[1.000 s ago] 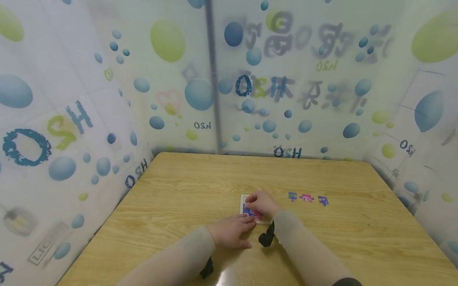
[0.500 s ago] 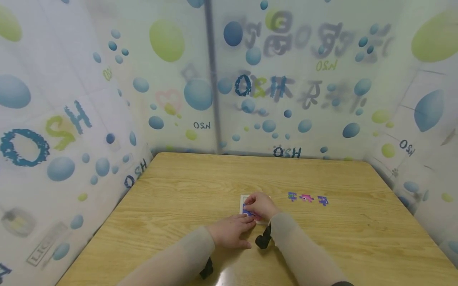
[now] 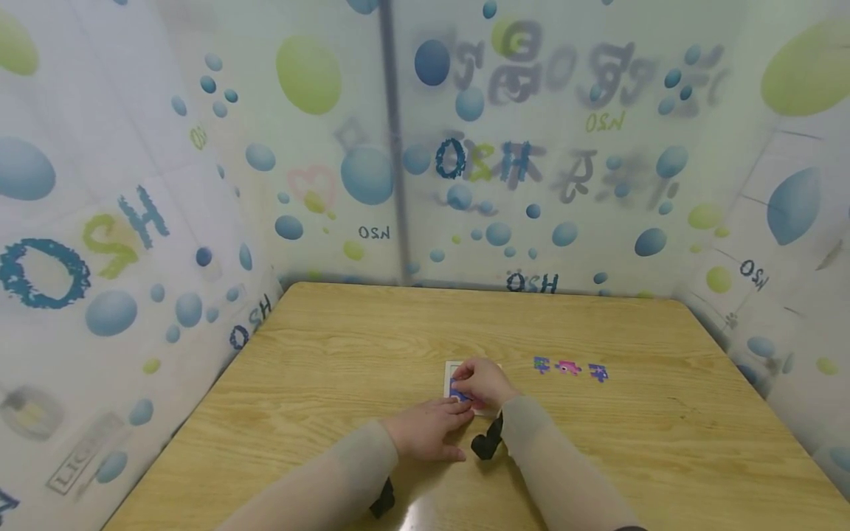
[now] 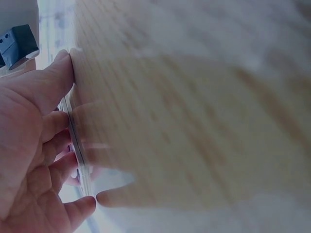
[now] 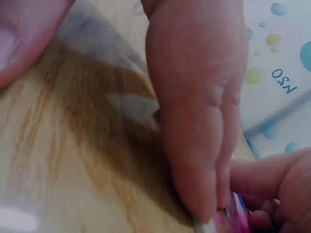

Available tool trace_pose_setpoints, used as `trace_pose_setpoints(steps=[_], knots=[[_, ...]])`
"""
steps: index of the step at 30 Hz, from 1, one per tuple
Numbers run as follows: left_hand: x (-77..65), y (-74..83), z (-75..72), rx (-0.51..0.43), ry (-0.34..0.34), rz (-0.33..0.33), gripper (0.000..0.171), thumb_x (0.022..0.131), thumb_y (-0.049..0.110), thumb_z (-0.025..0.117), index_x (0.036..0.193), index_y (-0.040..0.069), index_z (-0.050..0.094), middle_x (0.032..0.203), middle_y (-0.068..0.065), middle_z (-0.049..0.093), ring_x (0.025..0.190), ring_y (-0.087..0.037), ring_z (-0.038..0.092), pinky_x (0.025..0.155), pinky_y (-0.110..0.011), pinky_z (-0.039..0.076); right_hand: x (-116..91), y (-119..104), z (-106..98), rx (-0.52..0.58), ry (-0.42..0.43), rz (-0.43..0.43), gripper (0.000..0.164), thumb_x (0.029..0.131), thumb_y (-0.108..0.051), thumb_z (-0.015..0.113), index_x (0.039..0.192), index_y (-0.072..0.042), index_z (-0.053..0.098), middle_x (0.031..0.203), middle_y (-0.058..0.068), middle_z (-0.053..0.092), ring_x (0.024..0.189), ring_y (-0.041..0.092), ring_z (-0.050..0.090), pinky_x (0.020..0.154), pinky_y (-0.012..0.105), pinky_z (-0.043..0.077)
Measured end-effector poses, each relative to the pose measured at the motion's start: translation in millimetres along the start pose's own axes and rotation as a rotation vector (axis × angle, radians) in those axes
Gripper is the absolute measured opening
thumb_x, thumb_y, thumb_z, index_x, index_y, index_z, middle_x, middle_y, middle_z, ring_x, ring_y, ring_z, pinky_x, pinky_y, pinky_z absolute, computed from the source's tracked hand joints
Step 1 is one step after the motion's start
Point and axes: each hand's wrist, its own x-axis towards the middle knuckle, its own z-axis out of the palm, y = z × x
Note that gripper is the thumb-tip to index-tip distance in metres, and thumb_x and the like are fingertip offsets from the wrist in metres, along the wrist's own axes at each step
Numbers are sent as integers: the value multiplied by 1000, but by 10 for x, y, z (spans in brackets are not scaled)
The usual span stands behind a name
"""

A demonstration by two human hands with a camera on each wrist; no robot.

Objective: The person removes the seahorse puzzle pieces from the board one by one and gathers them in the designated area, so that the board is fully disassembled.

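Note:
A small jigsaw board [image 3: 449, 371], white-rimmed with a blue and pink picture, lies on the wooden table, mostly covered by both hands. My left hand [image 3: 425, 434] lies flat across its near edge, fingers outstretched and thumb spread toward me. In the left wrist view, that hand [image 4: 29, 150] is beside the board's thin edge [image 4: 75, 131]. My right hand [image 3: 486, 382] is over the board with bent fingers, thumb and index tips together on the blue part; I cannot tell whether a puzzle piece is between them. The right wrist view shows bright pink printing [image 5: 238, 221] beneath the fingertips.
To the right of the board lie three loose puzzle pieces in a row: a blue-green one [image 3: 541, 365], a pink one [image 3: 568, 367] and a purple one [image 3: 598, 372]. Patterned curtains [image 3: 531, 147] enclose the table [image 3: 372, 324]. Black wrist cameras [image 3: 488, 440] hang under the sleeves.
My right hand has shifted slightly downward and toward me over the board, its wrist moving a little left, then stayed nearly still. My left hand and the loose pieces have not moved.

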Motion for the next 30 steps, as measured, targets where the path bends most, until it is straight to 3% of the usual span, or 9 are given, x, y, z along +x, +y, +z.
trace_pose_setpoints(steps=[6, 15, 30], knots=[[-2, 1, -5, -6, 8, -9, 73, 92, 52, 56, 147, 7, 39, 153, -9, 32, 141, -23, 29, 115, -36, 26, 3, -11, 0, 46, -19, 19, 14, 88, -5, 68, 102, -6, 65, 87, 7, 60, 57, 13, 50, 45, 20, 42], [-5, 17, -7, 10, 21, -47, 73, 90, 55, 58, 147, 13, 41, 156, -4, 29, 142, -22, 27, 110, -51, 31, 14, 7, 7, 65, -13, 16, 14, 87, -4, 69, 101, -5, 64, 87, 8, 60, 57, 13, 51, 45, 20, 43], [5, 8, -22, -15, 2, -57, 74, 89, 56, 59, 147, 14, 41, 154, -4, 31, 141, -21, 30, 110, -49, 33, 15, 34, -1, 85, -30, -4, 15, 88, -4, 68, 102, -6, 65, 87, 6, 60, 51, 11, 46, 42, 19, 41]])
